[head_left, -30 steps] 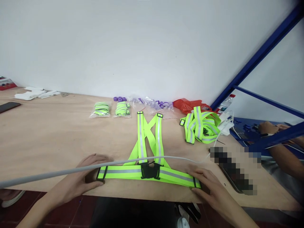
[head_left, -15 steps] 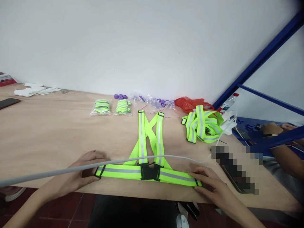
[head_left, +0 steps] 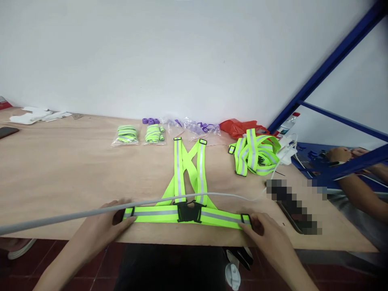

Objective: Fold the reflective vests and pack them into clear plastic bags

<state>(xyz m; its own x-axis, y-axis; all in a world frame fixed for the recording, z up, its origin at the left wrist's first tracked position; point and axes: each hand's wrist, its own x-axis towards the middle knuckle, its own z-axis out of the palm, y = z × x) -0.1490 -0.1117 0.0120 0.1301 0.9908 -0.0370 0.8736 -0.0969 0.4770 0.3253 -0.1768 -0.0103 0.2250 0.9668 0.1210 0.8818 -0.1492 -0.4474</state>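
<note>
A neon-yellow reflective harness (head_left: 188,182) lies spread flat on the wooden table (head_left: 60,169), its waist belt along the near edge with a black buckle (head_left: 188,212) in the middle. My left hand (head_left: 106,224) pinches the belt's left end. My right hand (head_left: 265,234) pinches the right end at a black slider. Two shoulder straps cross and run away from me.
A grey cable (head_left: 91,210) runs across the belt. A heap of similar harnesses (head_left: 256,155), two bagged ones (head_left: 141,135), purple parts (head_left: 194,127) and a red bag (head_left: 239,127) line the far side. Another person's arm (head_left: 357,190) rests by a blue frame (head_left: 333,68) at right.
Both hands have drawn back toward the table's near edge and closed onto the belt ends, pulling the belt straighter. The view shifted slightly.
</note>
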